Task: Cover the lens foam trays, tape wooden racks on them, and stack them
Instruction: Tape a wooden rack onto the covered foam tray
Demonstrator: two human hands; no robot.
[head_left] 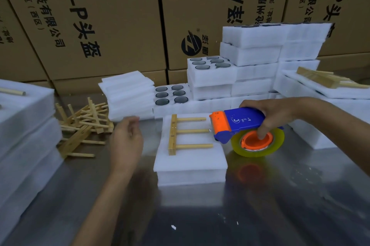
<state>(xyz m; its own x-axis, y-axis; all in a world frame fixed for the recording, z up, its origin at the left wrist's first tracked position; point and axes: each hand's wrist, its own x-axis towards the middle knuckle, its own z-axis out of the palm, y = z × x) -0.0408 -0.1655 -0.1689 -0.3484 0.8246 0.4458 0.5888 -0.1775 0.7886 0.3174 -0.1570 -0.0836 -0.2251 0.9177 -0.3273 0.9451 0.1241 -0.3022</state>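
the covered foam tray [191, 157] sits mid-table with a wooden rack [181, 134] laid on its cover, no tape across it yet as far as the view shows. the right hand [274, 114] grasps a blue and orange tape dispenser [238, 123] at the tray's right edge; the left hand [126, 139] hangs loose, holding nothing. taped trays [26, 125] are stacked at the left edge; open trays of lenses [172, 94] and spare racks [84, 125] wait behind. the dispenser bears a "c"; the cartons [100, 15] show "头盔" and "科技有限公司".
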